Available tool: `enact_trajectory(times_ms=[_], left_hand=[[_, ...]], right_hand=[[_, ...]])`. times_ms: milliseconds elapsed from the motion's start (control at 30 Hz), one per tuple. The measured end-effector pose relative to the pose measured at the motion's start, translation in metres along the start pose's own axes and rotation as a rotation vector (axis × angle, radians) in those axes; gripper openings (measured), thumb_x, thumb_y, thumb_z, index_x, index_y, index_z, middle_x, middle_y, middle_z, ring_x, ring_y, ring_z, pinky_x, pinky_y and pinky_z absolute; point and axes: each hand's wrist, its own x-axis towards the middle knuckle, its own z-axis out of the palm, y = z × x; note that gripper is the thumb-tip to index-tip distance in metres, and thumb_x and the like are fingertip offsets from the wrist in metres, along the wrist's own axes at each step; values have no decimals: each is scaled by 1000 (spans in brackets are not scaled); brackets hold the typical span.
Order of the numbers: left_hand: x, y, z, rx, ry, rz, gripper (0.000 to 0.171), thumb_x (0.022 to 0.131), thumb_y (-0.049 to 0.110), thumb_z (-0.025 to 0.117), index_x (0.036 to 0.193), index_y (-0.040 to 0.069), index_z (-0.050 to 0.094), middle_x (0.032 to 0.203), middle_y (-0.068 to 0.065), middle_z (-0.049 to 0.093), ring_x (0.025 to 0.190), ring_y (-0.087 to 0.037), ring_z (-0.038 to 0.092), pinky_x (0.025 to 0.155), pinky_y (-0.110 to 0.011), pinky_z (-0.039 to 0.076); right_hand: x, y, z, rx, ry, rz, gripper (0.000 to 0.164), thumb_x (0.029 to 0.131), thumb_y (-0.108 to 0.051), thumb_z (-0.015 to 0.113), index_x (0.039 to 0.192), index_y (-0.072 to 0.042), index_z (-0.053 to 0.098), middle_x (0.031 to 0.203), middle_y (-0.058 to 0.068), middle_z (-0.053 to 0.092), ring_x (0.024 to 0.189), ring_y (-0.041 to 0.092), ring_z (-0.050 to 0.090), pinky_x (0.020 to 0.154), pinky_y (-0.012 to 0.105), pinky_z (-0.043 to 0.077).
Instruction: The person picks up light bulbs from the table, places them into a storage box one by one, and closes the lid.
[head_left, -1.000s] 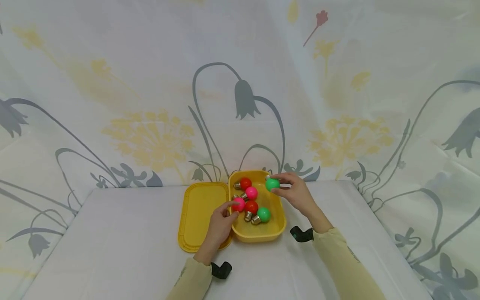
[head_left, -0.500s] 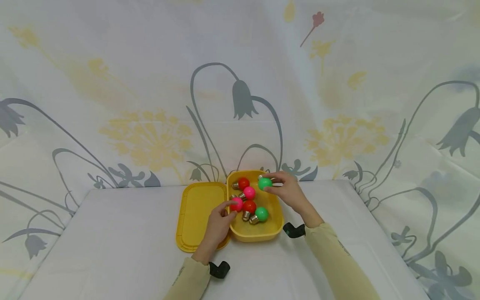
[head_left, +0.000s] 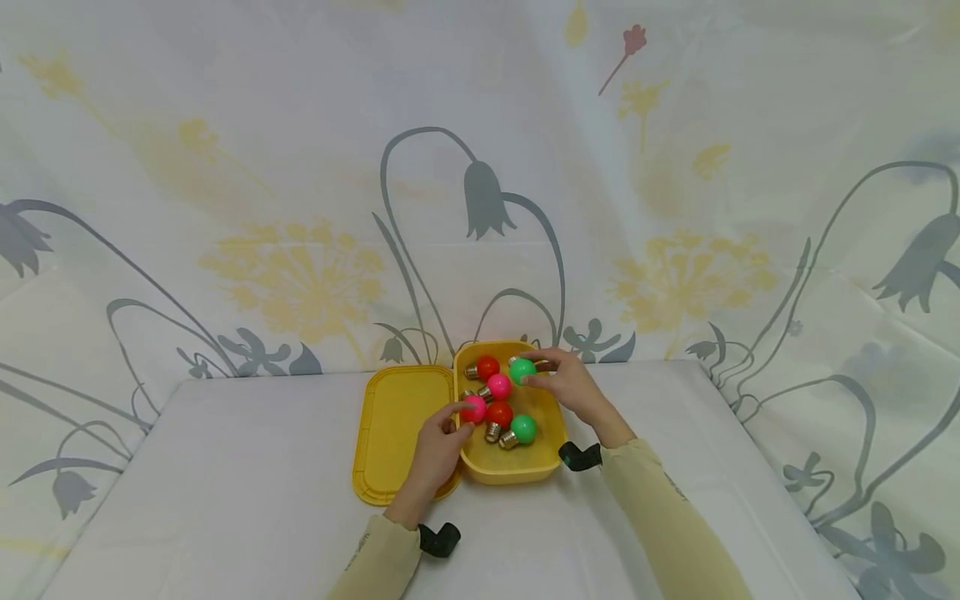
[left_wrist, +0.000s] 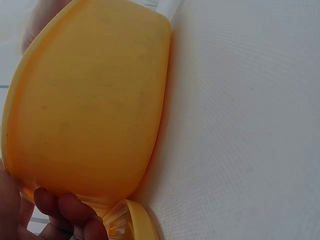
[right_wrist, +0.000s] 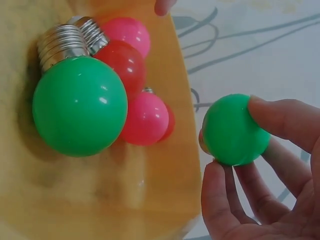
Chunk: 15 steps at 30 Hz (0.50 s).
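Note:
My right hand [head_left: 572,385] pinches a green light bulb [head_left: 522,371] by its globe, above the far right part of a yellow plastic box [head_left: 551,454]. In the right wrist view the thumb and fingertips press on that green bulb [right_wrist: 235,130]; its base is mostly hidden. My left hand [head_left: 437,446] grips the left rim of the box, fingers curled against the outer wall [left_wrist: 90,110] in the left wrist view. Inside lie another green bulb [head_left: 523,428], two red bulbs [head_left: 499,413] and two pink bulbs [head_left: 498,386], one partly behind my left fingers.
A yellow lid [head_left: 397,425] lies flat to the left of the box, partly under my left hand. Both rest on a white-covered table [head_left: 247,483]. A flower-printed cloth [head_left: 315,167] hangs right behind the box.
My right hand has moved left with the green bulb, from the right rim to over the inside of the box. The left hand stays at the left rim.

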Motion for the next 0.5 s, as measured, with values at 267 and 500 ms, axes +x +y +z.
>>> enact_trajectory(times_ms=[267, 500], left_hand=[[0, 1, 1, 1, 4, -5, 28, 93, 12, 64, 121, 14, 69, 72, -2, 41, 68, -18, 41, 54, -23, 30], [0, 1, 0, 3, 2, 7, 27, 94, 11, 64, 120, 13, 70, 71, -1, 40, 67, -18, 41, 54, -24, 29]], right_hand=[[9, 8, 7, 45, -28, 20, 38, 88, -13, 73, 125, -6, 68, 130, 14, 60, 118, 36, 56, 100, 48, 46], [10, 13, 12, -31, -49, -45, 35, 88, -12, 73, 123, -6, 68, 125, 13, 61, 114, 34, 59, 97, 48, 48]])
